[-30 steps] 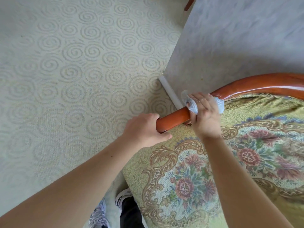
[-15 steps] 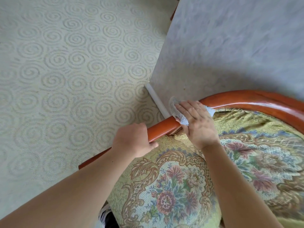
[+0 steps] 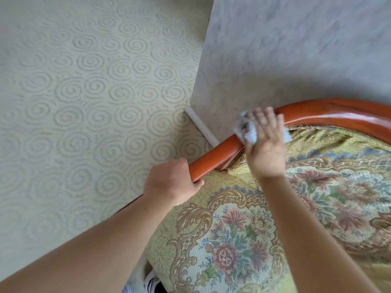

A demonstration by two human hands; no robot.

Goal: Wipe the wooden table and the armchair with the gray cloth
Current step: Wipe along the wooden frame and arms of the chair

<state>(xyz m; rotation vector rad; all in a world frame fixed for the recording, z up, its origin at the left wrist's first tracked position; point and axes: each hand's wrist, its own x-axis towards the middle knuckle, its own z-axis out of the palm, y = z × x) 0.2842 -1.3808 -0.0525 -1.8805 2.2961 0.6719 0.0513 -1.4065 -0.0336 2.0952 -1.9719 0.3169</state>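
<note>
The armchair has a curved, glossy red-brown wooden rail (image 3: 338, 116) and a green floral tapestry cushion (image 3: 243, 240). My right hand (image 3: 266, 144) presses the crumpled gray cloth (image 3: 249, 132) onto the rail where it bends, fingers spread over the cloth. My left hand (image 3: 171, 185) is closed around the lower end of the same rail (image 3: 211, 161), a short way below the cloth. The wooden table is not in view.
A grey wall (image 3: 296, 49) stands right behind the chair rail, with a white skirting strip (image 3: 201, 129) at its foot. Pale carpet with a spiral pattern (image 3: 84, 102) covers the floor to the left. A shoe (image 3: 151, 282) shows at the bottom.
My right hand with the cloth has slid up the rail toward the bend. My left hand keeps its grip on the rail's lower end. The view has shifted slightly.
</note>
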